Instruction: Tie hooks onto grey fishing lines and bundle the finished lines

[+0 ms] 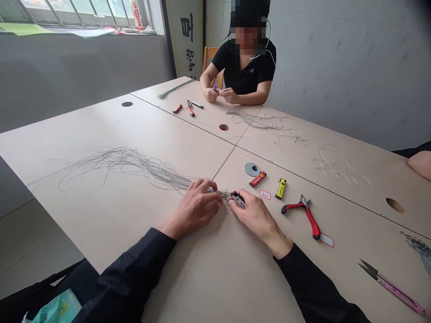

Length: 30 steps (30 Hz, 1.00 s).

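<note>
Thin grey wires [158, 176] gather in the curled left hand [195, 208] while the right hand [257, 220] grips a slim plastic lighter [237, 200].

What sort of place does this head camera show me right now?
Probably a small workshop for manual piecework, not a home: joined laminate tables carry loose bundles of thin grey wire, red-handled pliers and pink-handled snips lie ready, and a second person sits working at the far end.
</note>
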Tool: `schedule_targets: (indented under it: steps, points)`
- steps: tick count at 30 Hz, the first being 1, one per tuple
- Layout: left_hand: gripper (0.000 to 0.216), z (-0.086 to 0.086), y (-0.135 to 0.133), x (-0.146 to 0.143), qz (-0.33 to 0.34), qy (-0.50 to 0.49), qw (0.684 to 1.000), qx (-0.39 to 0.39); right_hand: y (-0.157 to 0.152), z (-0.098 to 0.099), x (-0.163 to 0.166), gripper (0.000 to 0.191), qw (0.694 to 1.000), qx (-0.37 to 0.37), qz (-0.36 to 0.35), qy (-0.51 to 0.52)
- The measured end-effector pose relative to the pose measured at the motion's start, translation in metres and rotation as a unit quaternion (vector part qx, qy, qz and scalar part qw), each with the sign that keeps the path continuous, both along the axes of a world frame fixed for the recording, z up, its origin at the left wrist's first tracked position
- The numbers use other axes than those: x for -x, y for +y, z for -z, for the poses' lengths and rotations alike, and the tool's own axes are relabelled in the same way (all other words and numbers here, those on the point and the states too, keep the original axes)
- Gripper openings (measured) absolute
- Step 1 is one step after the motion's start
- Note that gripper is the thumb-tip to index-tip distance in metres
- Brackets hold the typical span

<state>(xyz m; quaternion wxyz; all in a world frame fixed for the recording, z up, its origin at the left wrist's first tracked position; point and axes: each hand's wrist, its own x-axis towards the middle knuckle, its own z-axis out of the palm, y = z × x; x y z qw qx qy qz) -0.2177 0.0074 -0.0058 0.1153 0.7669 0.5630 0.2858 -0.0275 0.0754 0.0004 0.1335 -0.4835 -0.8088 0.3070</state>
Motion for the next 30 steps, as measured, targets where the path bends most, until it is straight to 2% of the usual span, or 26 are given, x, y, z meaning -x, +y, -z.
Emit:
schedule_targets:
  steps: [11,16,22,30]
  points:
    - [0.016,0.001,0.001,0.0,0.0,-0.006,1.0,-0.003,-0.004,-0.003,-0.003,0.008,1.0,0.008,-0.008,-0.009]
    - [0.019,0.0,0.001,-0.001,-0.008,-0.007,1.0,-0.009,0.001,-0.004,0.003,0.014,0.999,-0.032,-0.021,-0.006]
    - [0.02,-0.001,0.001,0.0,0.0,-0.002,1.0,0.0,0.004,-0.009,0.011,0.013,0.996,-0.043,-0.042,-0.073]
    - [0.02,0.0,0.001,0.0,-0.002,-0.009,1.0,-0.006,0.006,-0.016,0.019,0.012,0.99,-0.02,-0.026,-0.137]
